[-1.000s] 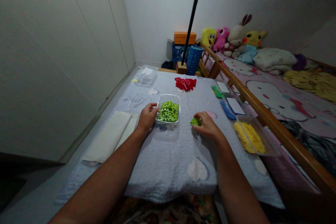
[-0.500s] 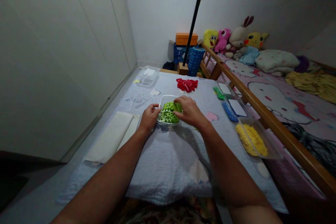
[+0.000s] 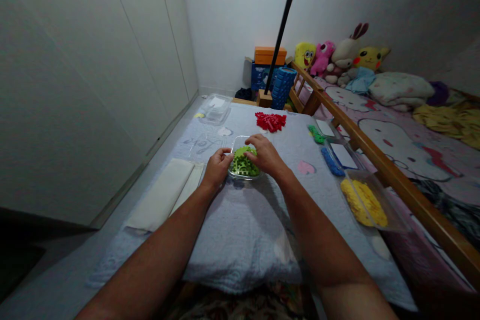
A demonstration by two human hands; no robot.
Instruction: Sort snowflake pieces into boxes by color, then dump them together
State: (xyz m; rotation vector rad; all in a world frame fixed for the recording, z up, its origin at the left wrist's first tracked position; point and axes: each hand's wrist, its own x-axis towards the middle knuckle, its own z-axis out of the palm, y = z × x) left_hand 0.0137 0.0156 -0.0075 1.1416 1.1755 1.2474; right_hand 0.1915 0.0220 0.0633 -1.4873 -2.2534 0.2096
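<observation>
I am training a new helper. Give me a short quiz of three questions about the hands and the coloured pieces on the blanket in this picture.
1. Multiple choice: what colour are the pieces in the clear box that the left hand touches at its side? A red, B green, C yellow.
2. True or false: the red pieces lie inside a box.
3. Fill in: the ___ hand is over the green pieces.
Key: 1 B. 2 false, they lie bare on the blanket. 3 the right hand.
</observation>
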